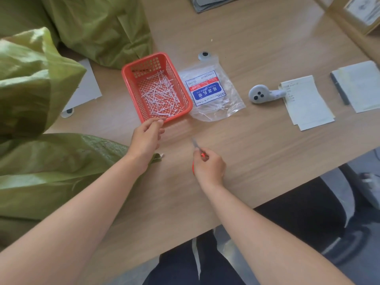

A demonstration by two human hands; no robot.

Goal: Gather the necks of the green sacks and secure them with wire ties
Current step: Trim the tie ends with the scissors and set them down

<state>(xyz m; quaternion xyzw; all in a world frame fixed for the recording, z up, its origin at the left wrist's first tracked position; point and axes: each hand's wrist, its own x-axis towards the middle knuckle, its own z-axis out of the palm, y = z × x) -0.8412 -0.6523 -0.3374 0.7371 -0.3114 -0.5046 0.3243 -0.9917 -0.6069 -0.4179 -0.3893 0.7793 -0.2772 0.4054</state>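
Observation:
Green sacks fill the left side: one lies flat under my left forearm (51, 167), its neck end (157, 157) bunched with a white tie, another bulges at the left edge (26, 79), a third sits at the back (98, 27). A red plastic basket (127, 79) holds several white tie pieces (160, 95). My left hand (147, 136) hovers at the basket's near rim, fingers curled, pinching something I cannot make out. My right hand (208, 167) grips red-handled scissors (197, 148), blades pointing away over the table.
A clear bag of nylon cable ties (209, 91) lies right of the basket. Further right are a grey handheld controller (263, 93), paper slips (304, 101) and a notepad (357, 87). The wooden table's near edge (267, 202) runs diagonally; dark trousers show below.

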